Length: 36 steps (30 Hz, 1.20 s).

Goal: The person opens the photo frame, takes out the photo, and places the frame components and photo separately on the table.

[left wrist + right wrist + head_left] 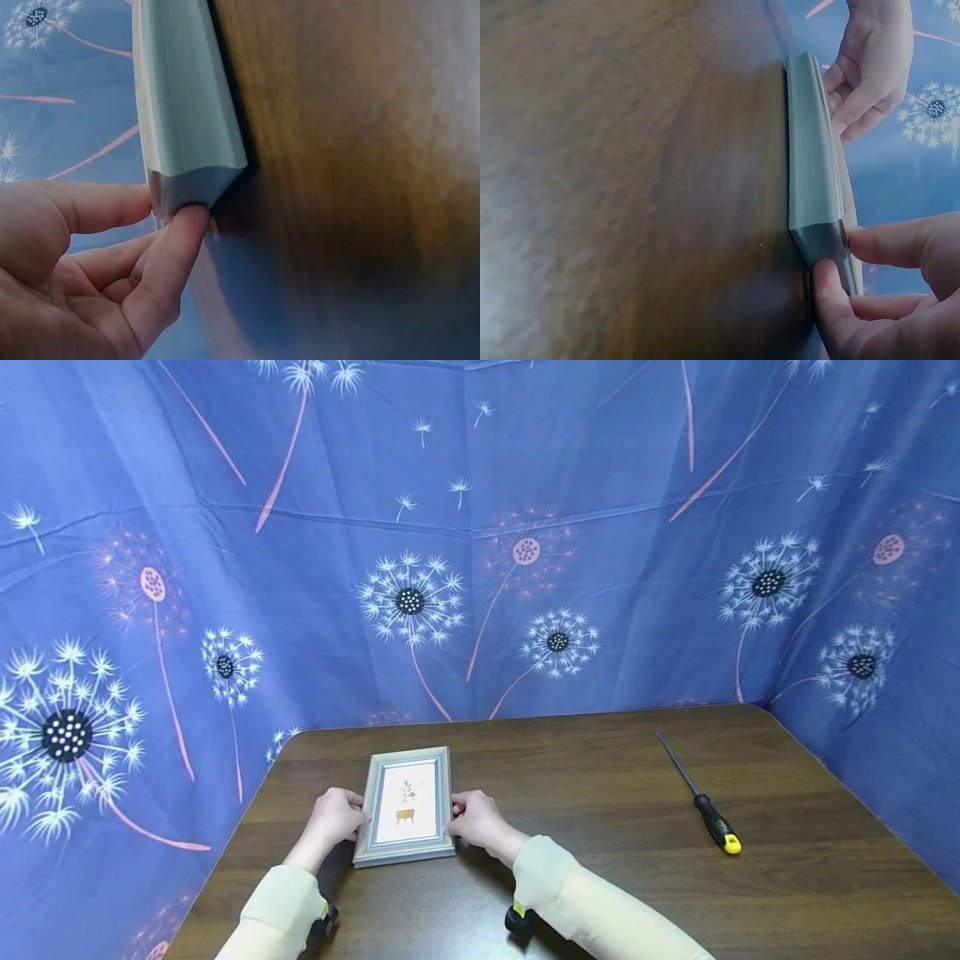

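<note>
Where the grip lies: the left hand (335, 818) pinches the left side of a picture frame (408, 756) and the right hand (483, 821) pinches its right side, so both are clamped on it, thumb and fingers against the edges.
Picture frame: left of centre in the lower half of the head view, pale grey-green, its face toward the camera and its long sides running up the view; whether its underside touches the brown table (570, 802) cannot be told.
Print (407, 802): white, showing a leafy sprig with a red bloom above an orange-brown legged shape.
Sleeves (615, 906): pale, entering from the bottom edge.
Screwdriver (707, 810): right of the view, well apart from the hands, its yellow handle end toward the lower right, its shaft toward the upper left.
Cloth (630, 560): blue, dandelion-patterned, filling the upper half behind the table.
</note>
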{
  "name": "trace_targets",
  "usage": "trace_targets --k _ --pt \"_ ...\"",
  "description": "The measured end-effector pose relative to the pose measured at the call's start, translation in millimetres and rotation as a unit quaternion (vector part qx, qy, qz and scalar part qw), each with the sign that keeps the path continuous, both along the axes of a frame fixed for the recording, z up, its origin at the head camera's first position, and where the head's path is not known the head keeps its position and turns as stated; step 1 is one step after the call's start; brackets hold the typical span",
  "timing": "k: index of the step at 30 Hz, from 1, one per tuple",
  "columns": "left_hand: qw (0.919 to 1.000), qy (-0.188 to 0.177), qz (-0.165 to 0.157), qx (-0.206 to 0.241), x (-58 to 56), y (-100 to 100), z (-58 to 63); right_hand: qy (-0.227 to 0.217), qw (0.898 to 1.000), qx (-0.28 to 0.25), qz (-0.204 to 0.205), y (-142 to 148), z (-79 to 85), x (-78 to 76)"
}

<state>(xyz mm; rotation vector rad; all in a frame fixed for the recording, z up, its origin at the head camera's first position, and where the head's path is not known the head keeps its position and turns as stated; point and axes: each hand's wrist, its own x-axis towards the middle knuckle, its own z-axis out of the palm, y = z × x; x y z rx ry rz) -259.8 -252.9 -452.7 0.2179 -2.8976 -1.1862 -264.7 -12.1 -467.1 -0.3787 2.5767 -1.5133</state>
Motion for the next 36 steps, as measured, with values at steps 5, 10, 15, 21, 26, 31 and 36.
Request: trace_targets --k 5,10,15,21,26,31,36 --pt "1.0000 0.000 -0.005 0.005 0.4 6.1 0.8 -0.006 1.000 -0.012 0.004 7.3 1.7 2.0" --pt "0.9999 0.007 -0.007 0.014 2.4 12.5 0.6 -0.009 1.000 -0.015 0.007 15.3 2.5 3.2" --pt "0.9998 0.012 -0.008 0.015 5.5 18.1 0.2 -0.011 1.000 -0.017 0.017 23.6 2.6 5.5" --pt "0.9997 0.016 -0.008 0.017 8.4 23.6 0.9 0.001 0.999 -0.022 0.024 30.5 2.8 8.9" --pt "0.9997 0.011 -0.006 0.020 9.9 27.1 -0.9 -0.001 0.999 -0.025 0.027 34.7 3.4 11.7" --pt "0.9997 0.001 -0.003 0.025 12.3 30.2 -3.7 -0.006 0.999 -0.021 0.025 39.4 3.2 14.1" --pt "0.9996 -0.002 -0.006 0.028 15.3 33.9 -3.7 -0.010 0.999 -0.023 0.024 44.3 3.1 16.6"
